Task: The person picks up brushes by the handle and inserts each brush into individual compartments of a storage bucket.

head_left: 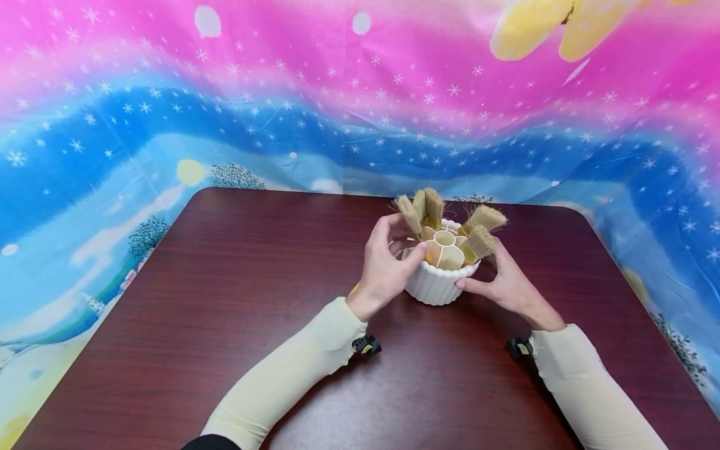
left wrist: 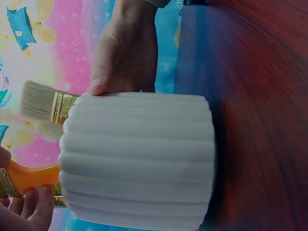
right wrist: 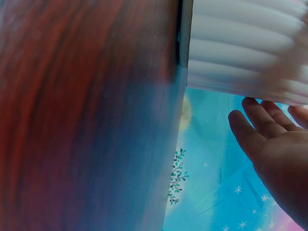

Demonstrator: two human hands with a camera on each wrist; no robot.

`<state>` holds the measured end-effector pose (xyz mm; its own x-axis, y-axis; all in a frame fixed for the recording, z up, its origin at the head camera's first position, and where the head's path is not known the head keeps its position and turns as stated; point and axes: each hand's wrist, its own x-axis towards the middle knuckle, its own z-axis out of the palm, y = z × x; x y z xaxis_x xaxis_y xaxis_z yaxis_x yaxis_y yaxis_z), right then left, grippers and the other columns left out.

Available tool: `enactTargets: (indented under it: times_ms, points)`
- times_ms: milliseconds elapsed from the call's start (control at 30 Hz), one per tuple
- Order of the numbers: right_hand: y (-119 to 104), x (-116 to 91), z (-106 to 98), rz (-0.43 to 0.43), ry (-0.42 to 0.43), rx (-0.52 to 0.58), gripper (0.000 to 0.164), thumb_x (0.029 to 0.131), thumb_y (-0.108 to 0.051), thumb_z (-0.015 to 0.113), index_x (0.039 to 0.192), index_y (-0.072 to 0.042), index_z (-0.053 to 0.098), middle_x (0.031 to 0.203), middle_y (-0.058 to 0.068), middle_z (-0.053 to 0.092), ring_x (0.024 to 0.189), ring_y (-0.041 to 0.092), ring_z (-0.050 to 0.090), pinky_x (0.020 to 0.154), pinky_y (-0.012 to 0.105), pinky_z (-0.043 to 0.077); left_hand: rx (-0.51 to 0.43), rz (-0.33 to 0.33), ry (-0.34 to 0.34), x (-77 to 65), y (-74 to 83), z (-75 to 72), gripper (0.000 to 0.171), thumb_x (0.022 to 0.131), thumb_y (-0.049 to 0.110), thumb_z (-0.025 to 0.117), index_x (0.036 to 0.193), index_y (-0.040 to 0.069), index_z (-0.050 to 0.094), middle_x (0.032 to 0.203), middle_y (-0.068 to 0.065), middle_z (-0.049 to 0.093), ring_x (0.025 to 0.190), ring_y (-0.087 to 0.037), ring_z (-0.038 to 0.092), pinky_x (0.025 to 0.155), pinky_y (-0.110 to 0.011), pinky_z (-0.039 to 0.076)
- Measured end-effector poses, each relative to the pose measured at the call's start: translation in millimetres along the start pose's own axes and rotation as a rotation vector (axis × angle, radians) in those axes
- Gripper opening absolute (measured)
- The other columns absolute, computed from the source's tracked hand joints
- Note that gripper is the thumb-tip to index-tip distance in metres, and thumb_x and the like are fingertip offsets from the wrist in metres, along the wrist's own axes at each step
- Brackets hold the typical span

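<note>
A white ribbed brush holder [head_left: 435, 286] stands upright on the table, with a round centre tube and divided compartments inside its scalloped rim. Several paintbrushes [head_left: 432, 206] poke out of it, bristles up. My left hand [head_left: 388, 265] is at its left rim. In the left wrist view its fingers pinch a paintbrush by the orange handle [left wrist: 36, 176], near the metal ferrule; the handle's lower end is hidden behind the holder's rim. On the right side, my right hand [head_left: 509, 284] holds the holder, thumb at the front and fingertips [right wrist: 257, 108] against the ribbed wall.
The dark red-brown wooden table [head_left: 225, 281] extends around the holder, its far edge just behind it. A pink and blue printed cloth [head_left: 337, 94] hangs beyond. Black straps with small devices [head_left: 367, 345] sit at both wrists.
</note>
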<state>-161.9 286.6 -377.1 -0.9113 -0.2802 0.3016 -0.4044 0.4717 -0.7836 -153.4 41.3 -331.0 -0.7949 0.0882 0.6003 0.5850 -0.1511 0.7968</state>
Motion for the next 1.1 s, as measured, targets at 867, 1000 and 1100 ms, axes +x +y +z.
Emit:
enactTargets:
  times_ms: [867, 1000, 1100]
  points:
    - [23.9, 1.5, -0.9, -0.006, 0.002, 0.010, 0.092, 0.071, -0.008, 0.084, 0.145, -0.023, 0.032, 0.136, 0.002, 0.050, 0.121, 0.011, 0.048, 0.097, 0.017, 0.036, 0.166, -0.044, -0.005, -5.0, -42.8, -0.9, 0.042, 0.079, 0.003, 0.074, 0.115, -0.002, 0.053, 0.104, -0.016, 0.061, 0.092, -0.028, 0.063, 0.083, -0.038, 0.052]
    - [24.2, 1.9, -0.8, -0.006, 0.001, 0.013, 0.092, 0.071, -0.006, 0.084, 0.145, -0.021, 0.032, 0.136, 0.003, 0.050, 0.122, 0.010, 0.048, 0.098, 0.017, 0.036, 0.237, -0.037, -0.010, -5.1, -49.7, -1.9, 0.043, 0.078, 0.008, 0.075, 0.114, 0.001, 0.054, 0.102, -0.010, 0.061, 0.089, -0.023, 0.062, 0.081, -0.036, 0.052]
    - [23.4, 1.9, -0.9, -0.011, 0.003, 0.007, 0.093, 0.070, -0.004, 0.084, 0.145, -0.019, 0.032, 0.137, 0.005, 0.050, 0.121, 0.008, 0.047, 0.098, 0.017, 0.036, 0.276, -0.040, -0.018, -5.3, -50.6, -2.0, 0.043, 0.077, 0.009, 0.076, 0.113, 0.003, 0.055, 0.101, -0.008, 0.061, 0.089, -0.022, 0.061, 0.080, -0.040, 0.052]
